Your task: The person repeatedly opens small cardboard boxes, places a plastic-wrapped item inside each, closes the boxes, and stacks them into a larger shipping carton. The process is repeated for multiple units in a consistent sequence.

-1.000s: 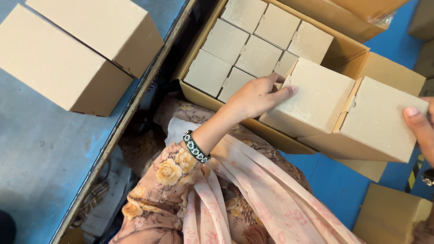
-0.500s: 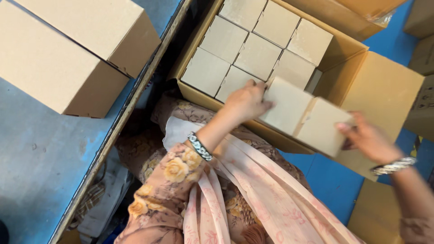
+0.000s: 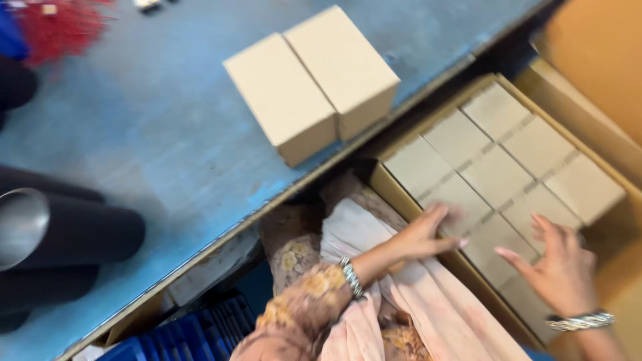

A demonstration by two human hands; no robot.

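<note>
A large open cardboard carton (image 3: pixel 382 183) sits beside the table, packed with several small tan boxes (image 3: pixel 508 160) in rows. My left hand (image 3: pixel 422 235) rests flat, fingers apart, on a small box at the carton's near edge. My right hand (image 3: pixel 560 267) lies open on the neighbouring boxes in the near right part of the carton. Neither hand grips anything. Both wrists wear bead bracelets. My floral sleeve and a pale pink cloth (image 3: pixel 401 301) lie below the hands.
Two tan boxes (image 3: pixel 311 81) stand side by side on the blue table (image 3: pixel 147 134). Black tubes (image 3: pixel 67 234) lie at the table's left. A red tuft (image 3: pixel 60 23) sits at the far left corner. A blue crate (image 3: pixel 180 334) is under the table edge.
Both hands carried two small boxes into the carton and set them down; they now rest open on the packed boxes. The camera has swung left, showing more table.
</note>
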